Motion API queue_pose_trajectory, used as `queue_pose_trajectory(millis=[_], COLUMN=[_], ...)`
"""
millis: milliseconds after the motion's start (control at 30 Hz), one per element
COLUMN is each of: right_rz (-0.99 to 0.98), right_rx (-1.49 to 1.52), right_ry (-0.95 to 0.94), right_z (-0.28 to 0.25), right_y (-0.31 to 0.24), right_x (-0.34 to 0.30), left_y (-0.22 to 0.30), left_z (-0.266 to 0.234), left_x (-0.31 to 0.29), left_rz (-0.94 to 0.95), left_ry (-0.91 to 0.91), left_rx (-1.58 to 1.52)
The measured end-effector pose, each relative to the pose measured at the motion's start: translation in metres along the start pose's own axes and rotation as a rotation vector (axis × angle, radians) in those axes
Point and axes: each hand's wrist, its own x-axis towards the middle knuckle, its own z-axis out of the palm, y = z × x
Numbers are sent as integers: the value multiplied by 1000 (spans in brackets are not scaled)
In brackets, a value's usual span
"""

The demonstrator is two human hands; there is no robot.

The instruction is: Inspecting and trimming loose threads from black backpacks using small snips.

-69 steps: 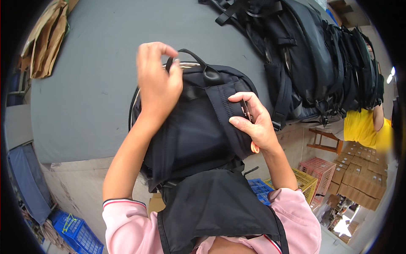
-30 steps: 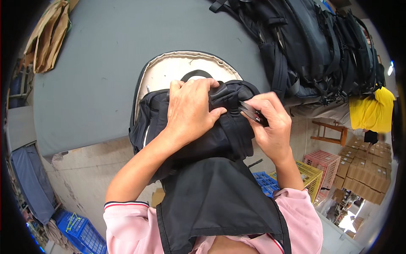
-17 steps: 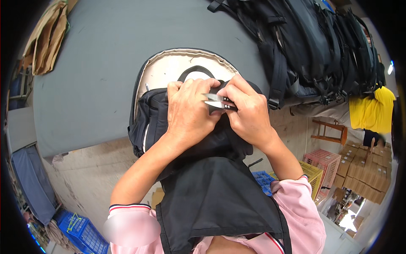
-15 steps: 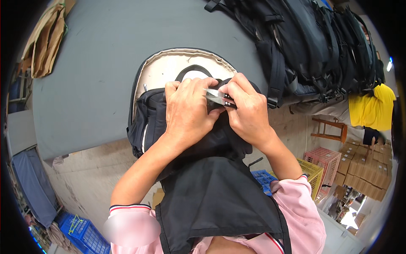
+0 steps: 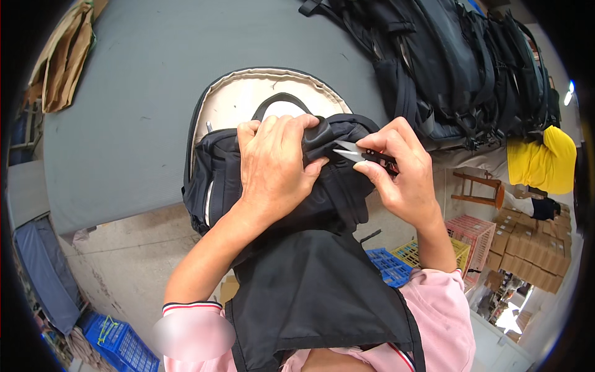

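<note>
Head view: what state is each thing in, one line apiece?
Backpack: open, pale lining showing
Carry handle: standing up in a loop
Snips: blades apart, at the backpack; contact unclear
Left hand: gripping the backpack
Right hand: holding the snips
Other backpacks: crowded together in a row
Brown paper: creased

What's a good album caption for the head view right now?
At a grey table, left hand grips a black backpack while right hand holds open thread snips.
</note>
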Motion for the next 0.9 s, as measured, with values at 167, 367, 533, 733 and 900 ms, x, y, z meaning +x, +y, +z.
queue_pose_trajectory(millis=[167,367,533,733,900], right_rz=[-118,-161,-138,-72,-33], right_rx=[6,-56,-54,-49,-86], right_ry=[-174,-315,-399,-476,-517], right_z=[-12,-15,-19,-22,-23], right_y=[8,4,0,-1,-5], right_x=[19,34,43,49,50], left_y=[6,4,3,7,8], left_z=[-1,0,2,3,5], left_x=[-1,-6,-7,-8,-10], left_rz=[17,36,52,59,62], left_ry=[7,42,45,58,64], left_rx=[12,9,16,38,40])
